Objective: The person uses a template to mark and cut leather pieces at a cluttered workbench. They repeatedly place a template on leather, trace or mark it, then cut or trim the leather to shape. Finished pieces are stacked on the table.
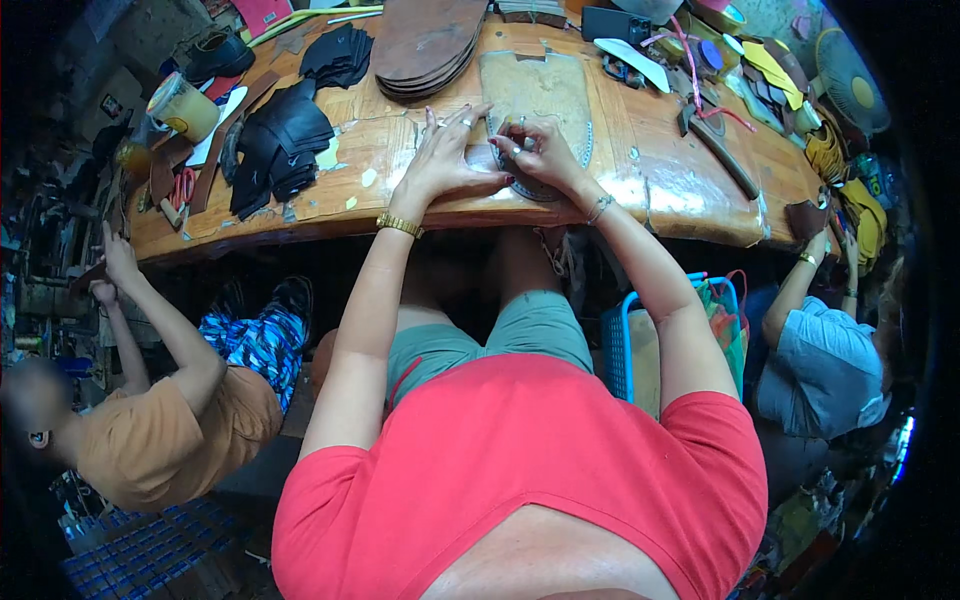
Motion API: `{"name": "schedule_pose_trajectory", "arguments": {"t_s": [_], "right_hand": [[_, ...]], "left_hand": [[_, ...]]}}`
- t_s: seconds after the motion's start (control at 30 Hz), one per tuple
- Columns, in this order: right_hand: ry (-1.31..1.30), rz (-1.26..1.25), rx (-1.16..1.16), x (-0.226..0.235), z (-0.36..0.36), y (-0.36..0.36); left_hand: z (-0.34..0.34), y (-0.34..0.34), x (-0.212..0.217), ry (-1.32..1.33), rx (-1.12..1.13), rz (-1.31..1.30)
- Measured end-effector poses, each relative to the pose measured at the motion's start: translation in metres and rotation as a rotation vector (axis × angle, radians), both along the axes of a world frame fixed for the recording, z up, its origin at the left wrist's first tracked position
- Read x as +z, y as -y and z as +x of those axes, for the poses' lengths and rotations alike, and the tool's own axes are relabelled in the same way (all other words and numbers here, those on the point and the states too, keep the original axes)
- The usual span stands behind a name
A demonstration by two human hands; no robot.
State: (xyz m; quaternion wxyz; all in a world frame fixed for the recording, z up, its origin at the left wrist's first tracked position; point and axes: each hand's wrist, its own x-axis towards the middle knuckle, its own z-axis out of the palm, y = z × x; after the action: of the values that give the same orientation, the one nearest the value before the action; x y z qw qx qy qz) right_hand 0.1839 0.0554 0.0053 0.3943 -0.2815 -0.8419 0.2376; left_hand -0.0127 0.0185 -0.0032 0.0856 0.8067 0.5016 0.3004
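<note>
A yellowish flat panel point(535, 95) with a rounded near end and a row of small marks or holes along its edge lies on the wooden table in front of me. My left hand point(447, 158) rests at the panel's left side, fingers spread, thumb reaching toward its near end. Over that near end, my right hand point(545, 158) is closed in a pinch; what its fingers hold is too small and hidden to name. Part of the panel's rounded end is covered by both hands.
A stack of brown leather panels point(425, 45) lies beyond my left hand. Black leather pieces point(280, 145) are farther left, near a tub point(183, 108). A hammer point(720, 152) lies at right. A blue basket point(620, 350) stands below the table. Two people sit at either side.
</note>
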Motion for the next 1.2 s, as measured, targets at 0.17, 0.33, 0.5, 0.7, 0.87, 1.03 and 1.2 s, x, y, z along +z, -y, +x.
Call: {"name": "schedule_pose_trajectory", "arguments": {"t_s": [0.17, 0.33, 0.5, 0.7, 0.87, 1.03, 1.2], "right_hand": [[-0.151, -0.184, 0.038, -0.009, 0.001, -0.011], [-0.051, -0.119, -0.013, -0.008, 0.001, -0.01], [0.015, 0.054, -0.018, -0.005, -0.001, -0.005], [-0.15, -0.136, 0.006, -0.013, -0.002, -0.013], [-0.001, 0.048, -0.019, -0.002, -0.002, -0.003], [-0.15, -0.092, -0.008, -0.003, -0.004, -0.007], [0.13, 0.11, -0.036, -0.002, -0.005, -0.005]], "left_hand": [[0.002, 0.001, 0.004, 0.031, -0.006, -0.03], [0.002, 0.001, 0.002, 0.046, -0.003, -0.014], [0.001, 0.0, 0.003, 0.014, 0.006, -0.044], [0.003, 0.001, 0.004, 0.02, 0.0, -0.032], [0.002, 0.002, 0.004, 0.042, 0.002, -0.034], [0.002, 0.001, 0.004, 0.028, -0.003, -0.042], [0.0, 0.0, 0.001, 0.029, 0.0, -0.053]]}}
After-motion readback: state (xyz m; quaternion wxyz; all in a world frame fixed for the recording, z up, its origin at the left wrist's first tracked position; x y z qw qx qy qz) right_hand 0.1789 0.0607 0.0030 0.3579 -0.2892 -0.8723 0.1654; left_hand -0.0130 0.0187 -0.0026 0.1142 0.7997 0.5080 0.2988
